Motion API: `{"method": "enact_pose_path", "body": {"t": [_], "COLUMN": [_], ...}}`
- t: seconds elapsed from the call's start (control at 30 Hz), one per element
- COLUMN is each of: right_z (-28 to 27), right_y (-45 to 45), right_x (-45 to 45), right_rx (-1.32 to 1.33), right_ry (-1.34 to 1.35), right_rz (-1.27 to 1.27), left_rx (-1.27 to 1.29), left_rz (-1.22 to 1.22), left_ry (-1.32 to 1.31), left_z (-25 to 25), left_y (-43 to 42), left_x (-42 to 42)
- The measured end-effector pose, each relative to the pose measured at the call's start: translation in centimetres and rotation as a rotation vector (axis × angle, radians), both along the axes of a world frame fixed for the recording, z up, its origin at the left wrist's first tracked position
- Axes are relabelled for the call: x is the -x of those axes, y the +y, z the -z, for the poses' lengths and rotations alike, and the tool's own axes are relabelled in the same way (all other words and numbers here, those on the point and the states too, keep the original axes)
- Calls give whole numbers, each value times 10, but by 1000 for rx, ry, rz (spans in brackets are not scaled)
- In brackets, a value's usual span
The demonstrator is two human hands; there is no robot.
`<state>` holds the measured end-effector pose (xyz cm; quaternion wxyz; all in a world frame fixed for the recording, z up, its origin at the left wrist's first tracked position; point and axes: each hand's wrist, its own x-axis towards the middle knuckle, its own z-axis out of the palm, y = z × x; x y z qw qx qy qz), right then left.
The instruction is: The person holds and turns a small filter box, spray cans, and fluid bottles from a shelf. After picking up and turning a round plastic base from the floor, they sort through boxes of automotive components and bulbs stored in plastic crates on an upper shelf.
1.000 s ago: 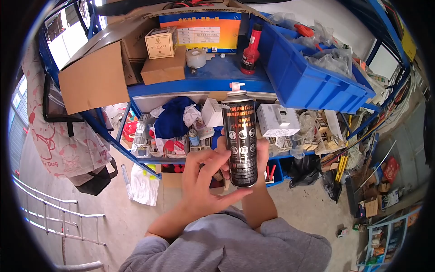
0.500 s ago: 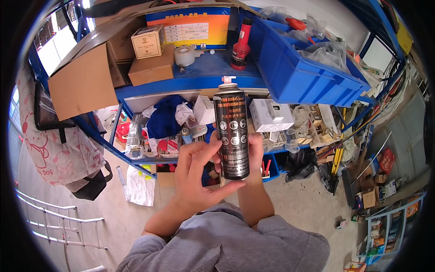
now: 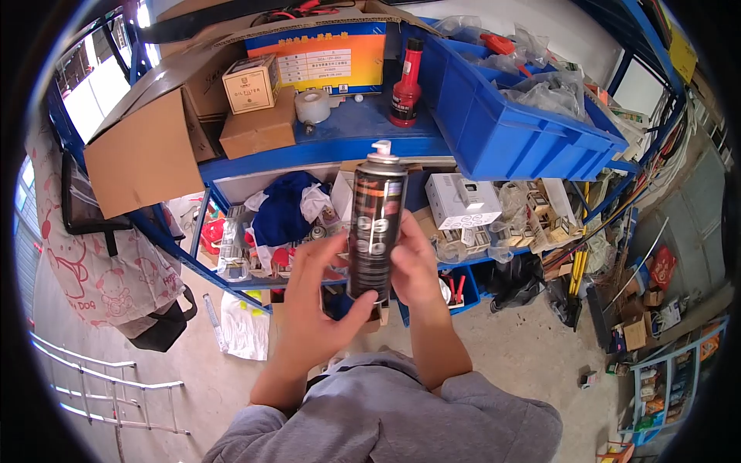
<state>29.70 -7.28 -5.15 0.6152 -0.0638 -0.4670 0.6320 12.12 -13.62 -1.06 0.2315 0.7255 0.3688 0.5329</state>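
Observation:
A black aerosol spray can (image 3: 376,231) with a white nozzle stands nearly upright in front of me, its printed label smeared by motion. My left hand (image 3: 315,297) is curled around its lower left side, the thumb across the front near the base. On the right, my right hand (image 3: 415,266) grips the can with its thumb against the side; its other fingers are partly hidden behind. Beyond the can's top, a red bottle (image 3: 406,89) with a black cap stands on the blue shelf (image 3: 351,123).
A blue bin (image 3: 525,139) with plastic bags juts over the shelf's right edge. An oil filter box (image 3: 252,82) rests on a brown carton (image 3: 258,127), beside a tape roll (image 3: 312,106). Lower down sit a white box (image 3: 463,202) and blue cloth (image 3: 282,212). A metal rack (image 3: 116,393) stands at left.
The can has shifted slightly left and turned, so its label faces me less squarely. My right thumb has come round to its right side, and my left thumb has risen from under the base.

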Motion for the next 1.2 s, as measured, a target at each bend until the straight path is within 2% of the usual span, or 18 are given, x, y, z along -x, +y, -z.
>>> {"method": "enact_pose_path", "body": {"t": [0.07, 0.13, 0.2, 0.23, 0.27, 0.33, 0.43, 0.53, 0.67, 0.77, 0.87, 1.0, 1.2], "right_z": [0, -21, -34, -42, -44, -49, -63, -73, -93, -110, -117, -115, -114], "right_y": [0, -9, -8, -9, -7, -5, 1, 18, 58, 93, 119, 153, 187], "right_x": [1, 5, 8, 13, 18, 21, 27, 35, 39, 42, 47, 48, 50], "right_rx": [-115, -27, -231, -240, -244, -304, -294, -334, -377, -509, -457, -443, -372], "right_ry": [-230, -302, -760, -799, -795, -826, -834, -888, -936, -909, -926, -865, -922], "right_rz": [195, 244, 577, 635, 624, 809, 869, 966, 1092, 1263, 1298, 1389, 1369], "left_rx": [36, 58, -10, -40, -41, -58, -62, -19, -125, -259, -286, -327, -310], "left_rz": [-108, -147, -100, -122, -135, -73, 19, 54, 46, -158, -288, -352, -399], "left_ry": [-70, -118, -20, 15, 18, -84, -187, -181, -205, -88, 8, 39, 159], "left_z": [4, 3, 8, 5, 5, 12, 14, -3, -27, -45, -53, -58, -67], "left_y": [3, 8, 18, 21, 25, 39, 65, 88, 126, 156, 183, 214, 243], "left_x": [5, 7, 14, 12, 12, 7, 8, 15, 11, 4, -1, -7, -8]}}
